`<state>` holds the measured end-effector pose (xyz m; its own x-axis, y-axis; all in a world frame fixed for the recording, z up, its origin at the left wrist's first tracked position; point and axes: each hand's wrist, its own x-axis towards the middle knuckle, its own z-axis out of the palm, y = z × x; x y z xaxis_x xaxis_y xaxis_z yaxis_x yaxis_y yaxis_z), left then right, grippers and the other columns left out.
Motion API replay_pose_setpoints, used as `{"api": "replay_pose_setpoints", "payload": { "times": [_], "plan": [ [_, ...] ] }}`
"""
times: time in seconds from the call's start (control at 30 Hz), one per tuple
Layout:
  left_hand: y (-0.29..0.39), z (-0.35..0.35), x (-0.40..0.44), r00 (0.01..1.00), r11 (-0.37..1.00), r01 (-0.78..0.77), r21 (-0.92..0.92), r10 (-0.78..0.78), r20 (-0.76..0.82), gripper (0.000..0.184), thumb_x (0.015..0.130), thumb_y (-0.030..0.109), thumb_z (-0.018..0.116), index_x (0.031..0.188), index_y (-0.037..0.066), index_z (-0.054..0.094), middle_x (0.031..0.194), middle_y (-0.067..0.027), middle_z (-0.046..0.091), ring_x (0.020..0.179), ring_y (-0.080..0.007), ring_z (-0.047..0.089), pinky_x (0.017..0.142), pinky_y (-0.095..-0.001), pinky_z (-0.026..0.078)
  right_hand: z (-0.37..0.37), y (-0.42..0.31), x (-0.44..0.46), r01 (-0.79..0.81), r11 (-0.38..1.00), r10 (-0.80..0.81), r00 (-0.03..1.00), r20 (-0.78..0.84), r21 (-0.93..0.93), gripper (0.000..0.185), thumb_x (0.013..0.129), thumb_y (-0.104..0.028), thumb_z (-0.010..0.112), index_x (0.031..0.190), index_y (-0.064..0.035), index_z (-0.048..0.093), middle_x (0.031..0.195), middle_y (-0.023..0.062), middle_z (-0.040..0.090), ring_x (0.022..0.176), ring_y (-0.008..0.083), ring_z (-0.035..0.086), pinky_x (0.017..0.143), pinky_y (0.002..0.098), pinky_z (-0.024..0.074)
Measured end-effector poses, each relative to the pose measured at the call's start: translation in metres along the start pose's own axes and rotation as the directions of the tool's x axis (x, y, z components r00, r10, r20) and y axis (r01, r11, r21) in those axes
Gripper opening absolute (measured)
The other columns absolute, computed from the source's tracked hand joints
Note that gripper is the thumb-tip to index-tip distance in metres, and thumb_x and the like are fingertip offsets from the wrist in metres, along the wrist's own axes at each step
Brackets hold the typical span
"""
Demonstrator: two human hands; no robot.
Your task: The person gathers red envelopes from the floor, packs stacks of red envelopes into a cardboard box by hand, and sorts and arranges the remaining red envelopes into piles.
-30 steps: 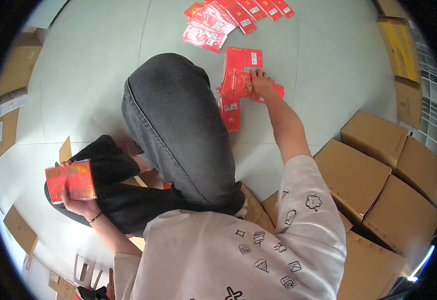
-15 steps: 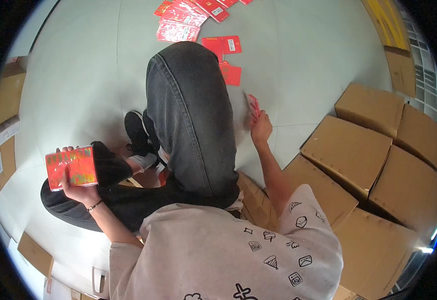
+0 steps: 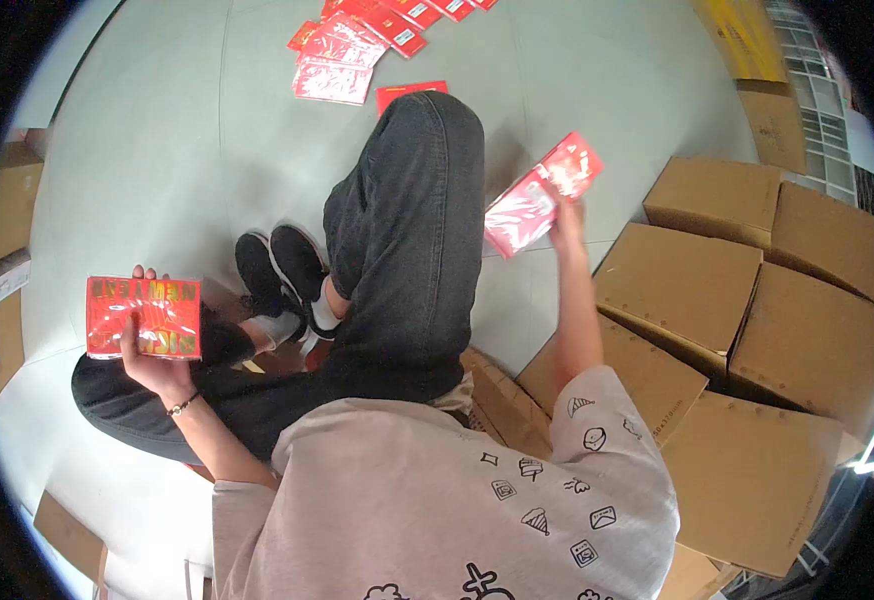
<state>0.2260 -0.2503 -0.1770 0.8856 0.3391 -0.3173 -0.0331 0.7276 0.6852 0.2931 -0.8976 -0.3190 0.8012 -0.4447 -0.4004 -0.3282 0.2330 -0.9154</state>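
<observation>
Red packets (image 3: 519, 213), seemingly film-wrapped, gleam in the right hand (image 3: 567, 222).

Red packets (image 3: 544, 195) are gripped in the right hand (image 3: 567, 222); a red pack (image 3: 144, 318) is held in the left hand (image 3: 157, 368).

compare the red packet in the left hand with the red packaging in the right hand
The left packet, in the left hand, shows large gold-green lettering; the right packaging, in the right hand, shows none that I can make out. The left packet sits nearly square to the view, while the right packaging slants. The left packet looks compact, the right packaging longer and narrower. Both are red and glossy.
</observation>
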Motion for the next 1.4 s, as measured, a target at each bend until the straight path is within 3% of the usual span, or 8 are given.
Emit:
{"api": "replay_pose_setpoints", "payload": {
  "times": [0.2,0.3,0.5,0.67,0.8,0.9,1.17,1.4],
  "plan": [
    [-0.007,0.003,0.008,0.99,0.986,0.133,0.097,-0.137,0.038,0.059,0.098,0.015,0.048,0.15,-0.007,0.031,0.149,-0.0247,0.048,0.134,-0.0347,0.052,0.114,-0.0489,0.039,0.1,-0.162,-0.07,0.104,0.936,-0.259,0.851,0.457,0.337,0.051,0.099,-0.036,0.062,0.133,0.0003,0.053,0.117,0.017,0.068,0.104,0.0341,0.069,0.09,0.0472,0.0575],
    [-0.024,-0.015,0.001,0.954,0.954,0.282,0.099,-0.268,-0.136,0.053,0.094,0.013,0.06,0.142,0.0,0.045,0.138,-0.0186,0.058,0.126,-0.0304,0.058,0.107,-0.0473,0.047,0.214,-0.131,-0.097,-0.063,0.894,-0.214,0.81,0.546,0.444,0.048,0.094,-0.018,0.071,0.133,0.0021,0.052,0.124,0.0148,0.066,0.11,0.027,0.068,0.094,0.0438,0.0566],
    [-0.061,-0.005,-0.004,0.911,0.913,0.405,0.048,-0.398,-0.105,0.034,0.102,0.023,0.06,0.12,-0.005,0.06,0.109,-0.0134,0.071,0.092,-0.0193,0.072,0.084,-0.0342,0.06,0.391,-0.016,-0.199,-0.383,0.913,0.31,0.425,0.851,-0.141,0.041,0.083,-0.008,0.08,0.12,-0.0014,0.063,0.112,0.0086,0.071,0.099,0.0184,0.07,0.09,0.0352,0.0562],
    [-0.097,-0.045,0.019,0.963,0.878,0.218,0.426,-0.124,-0.238,0.051,0.106,0.045,0.049,0.12,-0.002,0.063,0.109,-0.0102,0.071,0.096,-0.015,0.068,0.082,-0.029,0.053,0.403,0.064,-0.201,-0.323,0.918,0.359,0.428,0.829,-0.231,0.044,0.09,-0.009,0.074,0.13,-0.0039,0.056,0.121,0.008,0.067,0.108,0.0187,0.067,0.092,0.0352,0.0553],
    [-0.091,-0.039,0.01,0.987,0.556,0.056,0.83,0.093,-0.128,0.048,0.107,0.036,0.045,0.132,-0.003,0.051,0.11,-0.0263,0.065,0.105,-0.0418,0.064,0.093,-0.0432,0.047,0.404,0.081,-0.202,-0.498,0.812,0.479,0.27,0.835,-0.305,0.046,0.088,-0.007,0.075,0.13,-0.0029,0.056,0.12,0.0093,0.068,0.107,0.0194,0.068,0.092,0.0372,0.0559],
    [-0.076,-0.032,0.004,0.984,0.509,0.011,0.86,0.146,-0.099,0.048,0.107,0.036,0.045,0.135,-0.003,0.049,0.11,-0.0241,0.066,0.101,-0.0369,0.066,0.09,-0.0413,0.049,0.408,0.08,-0.191,-0.46,0.863,0.401,0.377,0.835,-0.207,0.044,0.089,-0.006,0.074,0.129,-0.0026,0.056,0.118,0.0096,0.069,0.106,0.0199,0.068,0.089,0.0366,0.0572],
    [-0.098,-0.015,-0.015,0.885,0.891,0.395,-0.222,-0.434,-0.167,0.066,0.103,0.062,0.036,0.14,0.009,0.053,0.136,-0.0108,0.061,0.128,-0.0247,0.056,0.106,-0.0433,0.042,0.396,0.03,-0.202,-0.053,0.945,-0.154,0.8,0.579,0.324,0.056,0.091,0.001,0.069,0.141,-0.0033,0.045,0.13,0.0112,0.059,0.117,0.0209,0.062,0.096,0.0382,0.0552],
    [-0.099,-0.005,0.0,0.938,0.824,0.274,-0.496,-0.342,-0.051,0.066,0.104,0.058,0.037,0.139,0.004,0.052,0.139,-0.0127,0.06,0.13,-0.0282,0.055,0.115,-0.0469,0.036,0.387,0.016,-0.241,0.358,0.918,-0.357,0.564,0.745,0.169,0.075,0.079,-0.018,0.086,0.136,-0.0004,0.041,0.126,0.0119,0.055,0.116,0.0215,0.058,0.101,0.0382,0.0489]
  ]
}}
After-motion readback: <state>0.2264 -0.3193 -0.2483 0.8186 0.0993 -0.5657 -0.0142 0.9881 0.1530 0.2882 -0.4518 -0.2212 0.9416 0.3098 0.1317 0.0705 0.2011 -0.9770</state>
